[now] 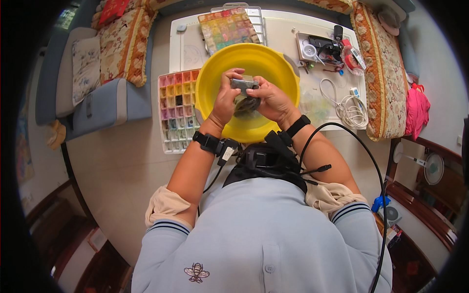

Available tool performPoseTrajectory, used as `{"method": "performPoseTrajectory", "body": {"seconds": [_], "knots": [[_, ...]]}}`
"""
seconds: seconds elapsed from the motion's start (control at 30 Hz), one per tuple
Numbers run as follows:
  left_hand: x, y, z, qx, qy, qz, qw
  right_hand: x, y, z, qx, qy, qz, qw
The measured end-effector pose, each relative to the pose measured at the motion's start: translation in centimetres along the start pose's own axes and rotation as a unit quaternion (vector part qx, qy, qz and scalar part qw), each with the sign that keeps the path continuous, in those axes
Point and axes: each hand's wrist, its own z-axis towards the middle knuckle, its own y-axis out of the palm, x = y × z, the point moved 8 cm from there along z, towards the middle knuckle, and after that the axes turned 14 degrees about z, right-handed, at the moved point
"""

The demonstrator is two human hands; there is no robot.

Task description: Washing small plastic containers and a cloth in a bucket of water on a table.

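Note:
Over a yellow plastic basin [271,62], my left hand [228,93] and my right hand [271,96] together grip a small grey translucent piece [240,85], perhaps a small box or block. A dark, limp-looking item [247,105] hangs below it, next to my right fingers; whether it is cloth or a bag I cannot tell. To the left of the basin lies a white compartment tray [161,110] of many-coloured small cells. Behind the basin, a paint-stained sheet with coloured squares [229,29] rests partly over a white grid tray [262,22].
The white table [282,22] also bears a box of small items [302,45], a coiled white cable [351,111], a clear plastic sheet [315,104] and a roll of red tape [351,64]. A black cable [381,183] loops beside my right arm. Sofas flank the table.

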Motion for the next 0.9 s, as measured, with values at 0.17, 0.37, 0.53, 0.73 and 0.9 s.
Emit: {"method": "performPoseTrajectory", "body": {"seconds": [0.17,0.37,0.53,0.73,0.9], "knots": [[0.1,-0.4,0.0,0.008,-0.015,-0.044,0.999,-0.2,-0.3,-0.1,0.039,-0.037,-0.005,0.999],[0.7,-0.6,0.3,0.038,-0.080,-0.159,0.983,0.2,1.0,-0.2,0.009,-0.020,-0.076,0.997],[0.3,-1.4,-0.6,0.091,-0.053,-0.061,0.993,0.9,2.0,-0.8,0.036,0.020,-0.035,0.999],[0.7,-1.7,-0.3,0.098,-0.020,-0.044,0.994,1.4,1.8,-0.4,0.010,0.047,0.006,0.999],[0.8,-2.0,-0.4,0.103,-0.021,-0.038,0.994,0.1,1.6,-0.8,0.004,-0.010,-0.070,0.997]]}}
